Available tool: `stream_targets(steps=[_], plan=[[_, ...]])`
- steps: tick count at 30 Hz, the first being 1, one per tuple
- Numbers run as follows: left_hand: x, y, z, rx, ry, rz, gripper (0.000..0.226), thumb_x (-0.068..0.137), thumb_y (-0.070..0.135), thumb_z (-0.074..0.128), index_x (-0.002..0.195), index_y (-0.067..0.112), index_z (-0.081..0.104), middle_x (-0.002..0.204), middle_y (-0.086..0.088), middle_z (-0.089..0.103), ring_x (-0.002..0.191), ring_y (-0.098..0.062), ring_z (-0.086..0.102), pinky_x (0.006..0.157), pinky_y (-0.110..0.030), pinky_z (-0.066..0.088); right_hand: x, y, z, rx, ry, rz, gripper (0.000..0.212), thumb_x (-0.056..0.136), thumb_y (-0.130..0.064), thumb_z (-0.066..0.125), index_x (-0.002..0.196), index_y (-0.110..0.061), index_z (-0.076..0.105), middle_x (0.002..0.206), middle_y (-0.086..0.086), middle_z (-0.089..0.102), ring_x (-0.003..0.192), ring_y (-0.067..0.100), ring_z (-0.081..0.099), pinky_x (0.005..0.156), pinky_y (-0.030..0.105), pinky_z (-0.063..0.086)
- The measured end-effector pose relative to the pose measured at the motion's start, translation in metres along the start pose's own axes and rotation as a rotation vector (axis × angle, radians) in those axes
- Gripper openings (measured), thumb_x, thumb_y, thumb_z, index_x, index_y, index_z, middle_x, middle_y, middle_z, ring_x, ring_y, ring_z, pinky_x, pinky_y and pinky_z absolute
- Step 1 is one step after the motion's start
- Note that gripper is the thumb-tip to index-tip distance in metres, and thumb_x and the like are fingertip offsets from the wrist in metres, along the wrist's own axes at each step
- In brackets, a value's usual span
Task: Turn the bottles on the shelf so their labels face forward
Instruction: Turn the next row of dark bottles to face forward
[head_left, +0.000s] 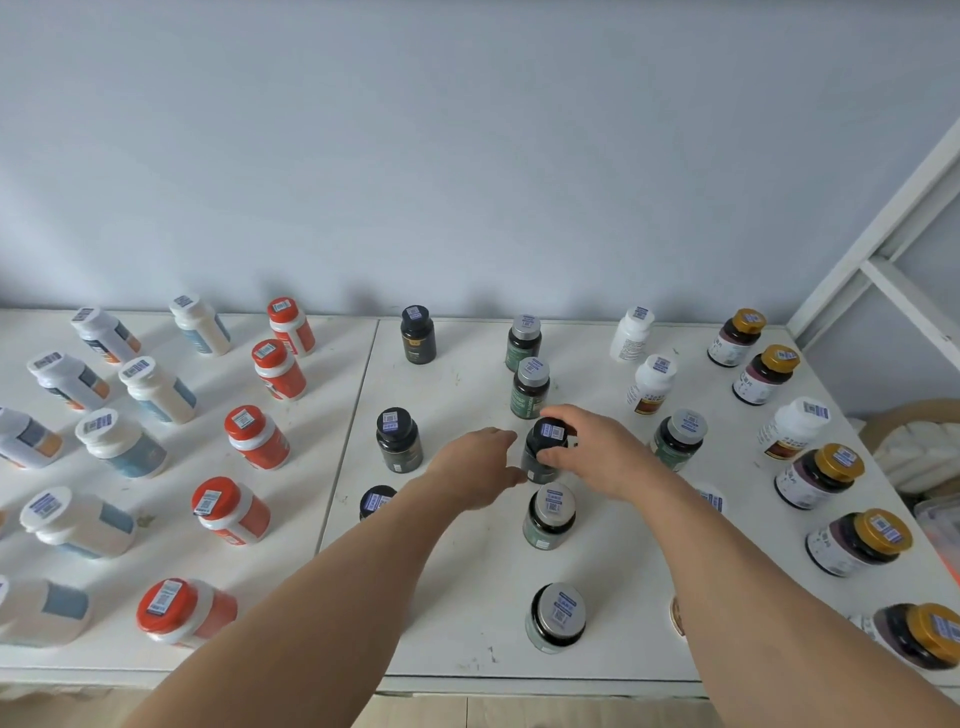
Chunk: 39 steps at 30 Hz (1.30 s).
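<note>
Many capped bottles stand in rows on a white shelf top (457, 587), each with a small blue sticker on its lid. In the middle, a dark bottle with a black cap (546, 439) stands upright. My right hand (597, 452) wraps around its cap and right side. My left hand (475, 465) reaches in from the left, fingertips at the bottle's lower left side. Just behind it is a green bottle with a silver cap (530, 387); just in front is another green one (550, 514).
Orange-capped bottles (257, 436) and white bottles (119, 441) fill the left half. Gold-capped dark bottles (823, 475) line the right edge. A black-capped bottle (397, 439) stands left of my hands. A white shelf frame (883, 249) rises at the right, against the wall.
</note>
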<state>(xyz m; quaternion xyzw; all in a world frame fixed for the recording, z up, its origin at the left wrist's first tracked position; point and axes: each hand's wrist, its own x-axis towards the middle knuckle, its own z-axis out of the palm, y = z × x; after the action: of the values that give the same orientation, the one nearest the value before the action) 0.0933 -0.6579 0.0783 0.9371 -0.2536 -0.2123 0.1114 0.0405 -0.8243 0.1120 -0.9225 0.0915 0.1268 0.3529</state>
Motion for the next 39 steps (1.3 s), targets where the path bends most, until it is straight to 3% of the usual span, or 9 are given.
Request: stream_targets(steps=[3, 8, 15, 22, 28, 34, 39], plan=[[0.003, 0.0, 0.0, -0.029, -0.025, 0.018, 0.058, 0.089, 0.047, 0.061, 0.139, 0.021, 0.046, 0.137, 0.0, 0.053, 0.123, -0.023, 0.05, 0.097, -0.037, 0.045, 0.003, -0.001, -0.003, 0.035, 0.04, -0.015, 0.05, 0.084, -0.033, 0.071, 0.131, -0.03, 0.053, 0.115, -0.004, 0.065, 0.099, 0.014, 0.058, 0.082, 0.024, 0.041], [0.006, 0.0, -0.005, -0.18, -0.032, 0.007, 0.057, 0.083, 0.05, 0.067, 0.134, 0.028, 0.054, 0.129, 0.001, 0.061, 0.117, -0.022, 0.054, 0.09, -0.031, 0.044, 0.003, -0.008, -0.014, 0.092, 0.08, -0.051, 0.043, 0.083, -0.038, 0.071, 0.124, -0.03, 0.059, 0.107, -0.006, 0.067, 0.096, 0.013, 0.061, 0.08, 0.025, 0.045], [0.004, 0.0, -0.02, -0.365, -0.199, 0.048, 0.051, 0.084, 0.049, 0.068, 0.131, 0.033, 0.058, 0.131, 0.006, 0.06, 0.12, -0.018, 0.053, 0.097, -0.03, 0.041, 0.002, -0.02, -0.028, 0.051, 0.101, -0.069, 0.023, 0.086, -0.043, 0.066, 0.105, -0.031, 0.065, 0.09, -0.012, 0.064, 0.082, 0.008, 0.058, 0.065, 0.02, 0.04], [0.0, 0.0, -0.027, -0.448, -0.273, 0.07, 0.049, 0.086, 0.046, 0.067, 0.133, 0.035, 0.056, 0.134, 0.014, 0.059, 0.12, -0.013, 0.052, 0.1, -0.032, 0.042, 0.004, -0.023, -0.03, 0.033, 0.112, -0.069, 0.025, 0.087, -0.044, 0.064, 0.105, -0.028, 0.067, 0.091, -0.01, 0.064, 0.079, 0.006, 0.056, 0.061, 0.017, 0.037], [0.002, 0.0, -0.026, -0.478, -0.284, 0.066, 0.049, 0.087, 0.044, 0.067, 0.134, 0.034, 0.056, 0.135, 0.013, 0.058, 0.121, -0.012, 0.052, 0.093, -0.028, 0.041, 0.008, -0.021, -0.03, 0.024, 0.11, -0.064, 0.023, 0.087, -0.045, 0.064, 0.102, -0.027, 0.067, 0.086, -0.012, 0.063, 0.074, -0.002, 0.054, 0.058, 0.019, 0.035], [0.006, -0.001, -0.025, -0.352, -0.191, 0.031, 0.051, 0.084, 0.049, 0.068, 0.131, 0.03, 0.058, 0.129, 0.007, 0.062, 0.11, -0.016, 0.06, 0.096, -0.034, 0.048, 0.013, -0.014, -0.028, 0.047, 0.091, -0.099, 0.023, 0.088, -0.041, 0.064, 0.106, -0.026, 0.066, 0.09, -0.011, 0.065, 0.083, 0.008, 0.058, 0.063, 0.017, 0.038], [0.009, -0.004, -0.024, -0.088, -0.063, -0.015, 0.063, 0.087, 0.05, 0.064, 0.141, 0.023, 0.047, 0.141, 0.004, 0.053, 0.13, -0.02, 0.047, 0.105, -0.034, 0.039, 0.018, -0.003, -0.017, 0.082, 0.02, -0.065, 0.045, 0.088, -0.036, 0.065, 0.131, -0.028, 0.055, 0.115, -0.007, 0.063, 0.102, 0.013, 0.057, 0.082, 0.025, 0.042]])
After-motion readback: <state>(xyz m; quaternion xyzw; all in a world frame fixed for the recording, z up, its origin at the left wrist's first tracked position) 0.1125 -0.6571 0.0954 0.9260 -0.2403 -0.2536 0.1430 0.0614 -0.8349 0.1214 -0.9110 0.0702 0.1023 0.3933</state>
